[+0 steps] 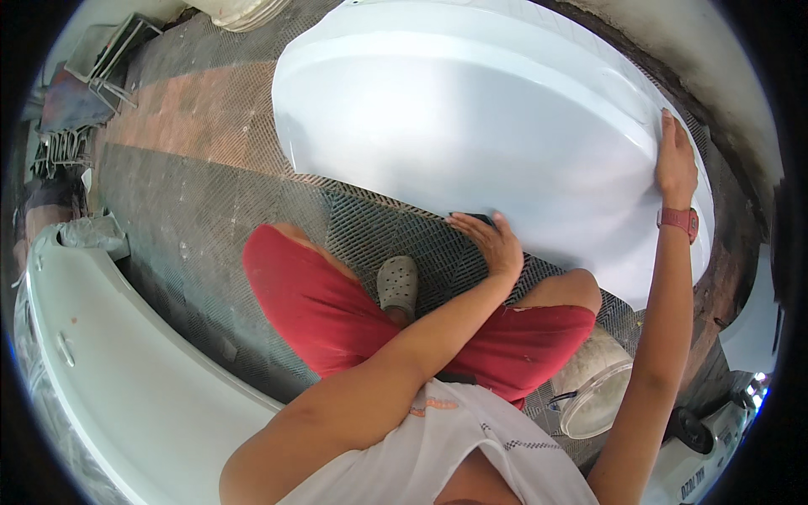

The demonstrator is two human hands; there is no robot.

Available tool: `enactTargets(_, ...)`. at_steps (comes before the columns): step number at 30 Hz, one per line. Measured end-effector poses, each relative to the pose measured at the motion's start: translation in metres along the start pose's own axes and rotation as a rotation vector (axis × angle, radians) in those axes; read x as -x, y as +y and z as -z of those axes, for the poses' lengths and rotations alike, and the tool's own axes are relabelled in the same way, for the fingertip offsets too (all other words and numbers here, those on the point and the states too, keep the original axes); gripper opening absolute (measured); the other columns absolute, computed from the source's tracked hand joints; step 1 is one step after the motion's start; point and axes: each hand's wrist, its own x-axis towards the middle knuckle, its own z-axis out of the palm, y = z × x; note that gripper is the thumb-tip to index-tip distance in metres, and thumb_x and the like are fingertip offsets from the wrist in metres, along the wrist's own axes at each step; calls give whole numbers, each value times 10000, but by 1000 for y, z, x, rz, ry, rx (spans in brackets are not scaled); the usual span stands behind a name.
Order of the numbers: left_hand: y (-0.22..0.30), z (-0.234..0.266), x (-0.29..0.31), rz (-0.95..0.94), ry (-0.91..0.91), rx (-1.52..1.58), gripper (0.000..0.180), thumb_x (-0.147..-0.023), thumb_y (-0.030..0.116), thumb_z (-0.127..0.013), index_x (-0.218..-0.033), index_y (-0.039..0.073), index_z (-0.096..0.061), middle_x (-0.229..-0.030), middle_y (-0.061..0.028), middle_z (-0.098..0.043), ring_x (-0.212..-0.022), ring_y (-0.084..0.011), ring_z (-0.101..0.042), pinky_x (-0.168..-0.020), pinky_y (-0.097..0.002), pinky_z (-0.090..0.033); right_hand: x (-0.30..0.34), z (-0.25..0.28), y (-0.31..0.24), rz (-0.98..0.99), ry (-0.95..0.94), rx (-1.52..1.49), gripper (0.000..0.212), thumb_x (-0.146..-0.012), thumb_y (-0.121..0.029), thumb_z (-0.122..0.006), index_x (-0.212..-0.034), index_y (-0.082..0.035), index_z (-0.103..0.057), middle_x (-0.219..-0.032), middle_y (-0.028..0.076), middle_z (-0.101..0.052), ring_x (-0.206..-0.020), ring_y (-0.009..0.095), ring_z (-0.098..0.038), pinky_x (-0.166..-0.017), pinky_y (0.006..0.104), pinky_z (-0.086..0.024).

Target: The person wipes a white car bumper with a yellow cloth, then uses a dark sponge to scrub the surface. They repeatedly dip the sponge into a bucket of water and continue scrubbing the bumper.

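Observation:
A large glossy white car hood (471, 126) lies in front of me, over the ribbed floor. My left hand (492, 248) is at its near edge, fingers over a small dark pad (481, 219) that touches the edge; the pad is mostly hidden. Stretched along the hood's right end is my right hand (676, 172), laid flat with its fingers pointing away from me. On that wrist sits a red watch (680, 220). The right hand rests on the panel and holds nothing that I can see.
By my right knee a dirty white bucket (598, 391) lies tilted. A pale car panel (126, 362) curves along the left, near clear plastic. Farther off are a metal chair (114, 63) and another bucket (244, 13). A wall (715, 76) runs behind the hood at right.

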Motion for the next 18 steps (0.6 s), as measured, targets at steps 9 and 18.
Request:
enactTargets(9,73,193,-246,-148,485,89,874,-1150,556,-207,-1663,-125,-19,-1773,-296,45,-1661,-407,38,-1359,-485,-6,1,-1,-1,37,54,32,755,-1044,-716,-358,-1456,-169,-677,-1453,154,-683,-1370,369,-620,-1167,489,-436)
enactTargets(18,69,20,-41,-1425,-81,-682,948,-1032,468,-573,-1654,-127,-178,-1733,-366,-144,-1633,-509,-102,-1334,-594,-56,1,1,-5,29,16,28,724,-1050,-687,-354,-1456,-183,-678,-1486,109,-667,-1389,357,-602,-1162,560,-421)
